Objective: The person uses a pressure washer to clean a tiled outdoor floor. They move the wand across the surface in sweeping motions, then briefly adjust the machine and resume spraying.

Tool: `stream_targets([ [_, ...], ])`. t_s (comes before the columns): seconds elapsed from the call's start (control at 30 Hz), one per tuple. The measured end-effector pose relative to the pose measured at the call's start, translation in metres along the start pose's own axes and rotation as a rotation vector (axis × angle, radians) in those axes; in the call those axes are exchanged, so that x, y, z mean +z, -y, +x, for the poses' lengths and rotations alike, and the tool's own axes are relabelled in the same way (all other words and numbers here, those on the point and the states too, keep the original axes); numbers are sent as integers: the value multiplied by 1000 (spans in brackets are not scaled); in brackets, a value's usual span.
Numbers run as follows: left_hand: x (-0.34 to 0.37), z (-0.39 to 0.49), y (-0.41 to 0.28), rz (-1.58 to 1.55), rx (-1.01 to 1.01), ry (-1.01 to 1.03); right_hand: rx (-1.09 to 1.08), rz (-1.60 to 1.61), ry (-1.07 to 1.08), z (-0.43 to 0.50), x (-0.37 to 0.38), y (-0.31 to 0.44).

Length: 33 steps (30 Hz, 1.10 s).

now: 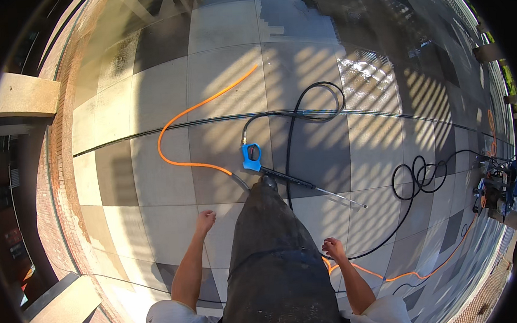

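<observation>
My left hand hangs empty with curled fingers, left of the long dark apron I wear. On the other side, my right hand is also empty and loosely curled, above an orange line on the floor without gripping it. Ahead of my feet lies a pressure-washer gun with a blue grip. Its black-sleeved metal wand points right. A black hose joins the grip through a brass fitting. An orange hose curves left of the gun; its dark end passes behind the apron.
A slotted drain channel crosses the paving. Black hose coils lie to the right, near a cluster of equipment with unclear details. Wet paving shines at upper right. A brick border and pale blocks line the left.
</observation>
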State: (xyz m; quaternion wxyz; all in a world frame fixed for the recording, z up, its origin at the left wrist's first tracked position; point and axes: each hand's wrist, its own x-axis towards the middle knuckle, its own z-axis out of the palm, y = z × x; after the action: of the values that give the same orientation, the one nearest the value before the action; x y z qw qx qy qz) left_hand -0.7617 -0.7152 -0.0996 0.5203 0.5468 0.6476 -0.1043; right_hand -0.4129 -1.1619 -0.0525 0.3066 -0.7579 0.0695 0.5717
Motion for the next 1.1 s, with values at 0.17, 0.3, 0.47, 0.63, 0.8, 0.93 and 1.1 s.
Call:
stream_targets([
  [0.17, -18, 67, -73, 458, 264, -125, -12, 231, -80, -13, 36, 82],
  [0.3, 48, 170, -131, 651, 542, 126, 123, 377, -195, -35, 75, 83],
  [0.47, 196, 339, -95, 1008, 911, 414, 392, 301, -274, -63, 153, -20],
  [0.63, 323, 425, -35, 1091, 1132, 508, 745, 272, -327, -91, 234, -98],
  [0.8, 375, 445, -1, 1293, 1147, 554, 828, 437, -275, -73, 285, -130],
  [0.93, 371, 444, -16, 1250, 1135, 639, 694, 442, -225, -19, 294, -144],
  [1.1, 329, 396, 42, 866, 1435, 723, 493, 706, -309, 90, 267, -145],
])
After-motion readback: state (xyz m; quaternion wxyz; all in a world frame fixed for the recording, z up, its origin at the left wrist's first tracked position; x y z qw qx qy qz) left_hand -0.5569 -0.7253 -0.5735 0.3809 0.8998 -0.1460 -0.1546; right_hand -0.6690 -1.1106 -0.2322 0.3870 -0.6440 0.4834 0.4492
